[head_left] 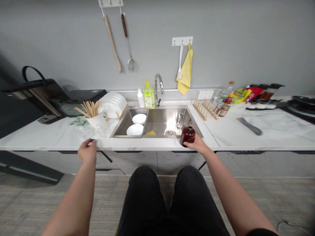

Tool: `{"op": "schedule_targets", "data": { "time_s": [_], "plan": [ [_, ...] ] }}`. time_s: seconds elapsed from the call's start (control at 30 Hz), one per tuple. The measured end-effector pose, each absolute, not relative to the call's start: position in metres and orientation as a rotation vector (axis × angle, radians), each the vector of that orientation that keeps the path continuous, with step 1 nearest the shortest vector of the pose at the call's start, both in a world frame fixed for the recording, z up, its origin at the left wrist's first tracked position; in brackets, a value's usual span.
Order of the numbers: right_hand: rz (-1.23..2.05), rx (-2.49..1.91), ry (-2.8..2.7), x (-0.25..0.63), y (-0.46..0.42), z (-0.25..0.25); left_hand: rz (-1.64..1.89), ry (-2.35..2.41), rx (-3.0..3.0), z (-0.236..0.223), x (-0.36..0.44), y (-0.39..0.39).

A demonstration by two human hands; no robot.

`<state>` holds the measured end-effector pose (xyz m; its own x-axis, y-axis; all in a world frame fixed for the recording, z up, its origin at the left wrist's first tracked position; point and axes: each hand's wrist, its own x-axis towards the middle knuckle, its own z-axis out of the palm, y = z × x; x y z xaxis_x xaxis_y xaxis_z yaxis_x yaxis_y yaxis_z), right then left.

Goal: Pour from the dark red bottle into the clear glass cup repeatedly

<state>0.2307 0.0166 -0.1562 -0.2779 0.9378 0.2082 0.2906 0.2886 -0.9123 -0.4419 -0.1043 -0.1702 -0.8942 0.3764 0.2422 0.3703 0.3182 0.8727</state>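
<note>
- The right hand (196,143) grasped a dark-red, glossy, open-necked bottle (188,135) at the front right corner of the rectangular stainless-steel sink (158,119)
- The left hand (88,150) pinched a small black object (92,140) to the sink's front left
- Two round white bowls (135,130) sat inside the sink's left part

Left hand (88,150): at the front edge of the bench (157,143), thumb and fingertips drawn together in a pinch. Left forearm (76,193) bare, reaching forward; wrist nearly straight. Right hand (197,143): same edge, well apart from the left; grip closed, thumb extended inward, fingers mostly hidden. Right forearm (228,180) bare, angled inward from the right. Legs (145,200): knees apart, below the edge.
</note>
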Motion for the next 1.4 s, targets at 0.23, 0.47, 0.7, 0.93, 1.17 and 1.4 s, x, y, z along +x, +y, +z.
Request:
{"op": "schedule_targets", "data": {
  "time_s": [0.23, 0.47, 0.7, 0.93, 1.17, 1.4],
  "plan": [
    [1.034, -1.090, -1.706, 0.224, 0.011, -0.153, 1.440, 2.798, 0.830, -0.170, -0.432, -0.100],
    [0.993, -1.141, -1.677, 0.220, 0.006, -0.147, 1.293, 2.879, 0.898, -0.166, -0.429, -0.091],
    [1.005, -1.124, -1.670, 0.220, 0.006, -0.148, 1.225, 2.894, 0.915, -0.166, -0.436, -0.090],
    [1.020, -1.134, -1.670, 0.221, 0.006, -0.147, 1.284, 2.877, 0.897, -0.160, -0.441, -0.095],
    [1.012, -1.120, -1.681, 0.222, 0.008, -0.152, 1.316, 2.917, 0.766, -0.151, -0.458, -0.098],
    [1.003, -1.127, -1.673, 0.222, 0.007, -0.151, 1.326, 2.899, 0.687, -0.153, -0.463, -0.096]
  ]
}}
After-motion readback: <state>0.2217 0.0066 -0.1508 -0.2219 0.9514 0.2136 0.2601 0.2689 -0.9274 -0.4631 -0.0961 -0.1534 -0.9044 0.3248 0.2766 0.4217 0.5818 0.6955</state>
